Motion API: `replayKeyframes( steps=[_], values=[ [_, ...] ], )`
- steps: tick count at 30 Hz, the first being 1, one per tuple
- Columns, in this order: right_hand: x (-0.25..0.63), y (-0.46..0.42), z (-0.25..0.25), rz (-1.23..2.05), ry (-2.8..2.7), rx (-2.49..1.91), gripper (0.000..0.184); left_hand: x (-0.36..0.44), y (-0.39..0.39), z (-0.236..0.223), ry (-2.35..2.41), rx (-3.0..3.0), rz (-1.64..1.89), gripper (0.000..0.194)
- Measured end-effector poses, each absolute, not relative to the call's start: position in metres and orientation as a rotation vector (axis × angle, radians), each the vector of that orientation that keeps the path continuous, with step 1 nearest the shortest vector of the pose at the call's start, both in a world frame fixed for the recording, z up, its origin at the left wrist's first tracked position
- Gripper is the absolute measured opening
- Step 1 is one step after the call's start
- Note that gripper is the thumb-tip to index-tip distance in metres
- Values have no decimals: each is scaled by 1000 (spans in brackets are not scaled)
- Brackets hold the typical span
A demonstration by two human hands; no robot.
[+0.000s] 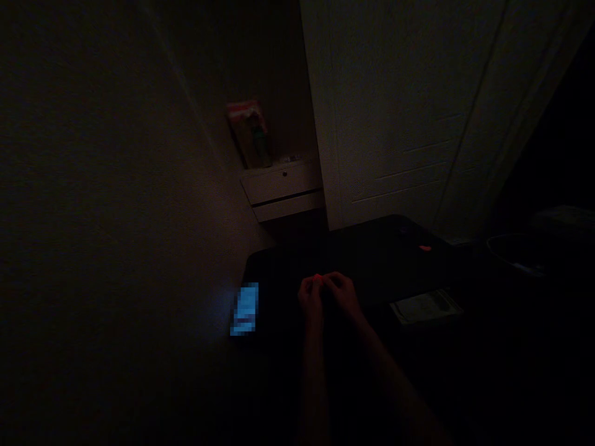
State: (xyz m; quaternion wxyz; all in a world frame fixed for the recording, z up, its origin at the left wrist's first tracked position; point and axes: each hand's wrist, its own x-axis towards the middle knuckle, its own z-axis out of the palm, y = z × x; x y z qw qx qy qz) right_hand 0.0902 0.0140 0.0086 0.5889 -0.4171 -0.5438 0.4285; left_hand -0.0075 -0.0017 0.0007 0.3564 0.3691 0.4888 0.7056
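Observation:
In the dim head view, my left hand (pixel 310 293) and my right hand (pixel 341 289) meet over a dark table (pixel 288 263). Between their fingertips is a small red object (pixel 318 277), too small and dark to name. Both hands have their fingers closed in a pinch around it. Another small orange-red piece (pixel 424 248) lies on the table's far right, apart from the hands.
A lit, blurred screen (pixel 245 310) glows at the table's left edge beside the wall. Something pale and flat (pixel 426 307) lies to the right. Behind stand a light drawer unit (pixel 288 186), a red-topped bag-like package (pixel 251 135) and a pale panelled door (pixel 390 111).

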Motion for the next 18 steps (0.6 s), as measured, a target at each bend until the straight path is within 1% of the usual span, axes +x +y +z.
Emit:
replayKeyframes(
  steps=[5,12,18],
  values=[
    [89,13,8,969,-1284,-965,28,-8,0,-1,1270,942,1849,27],
    [88,17,5,961,-1309,-976,30,-10,3,-4,1276,918,1841,29],
    [88,14,7,1053,-1334,-910,36,-11,1,-4,1205,954,1821,35]
  ],
)
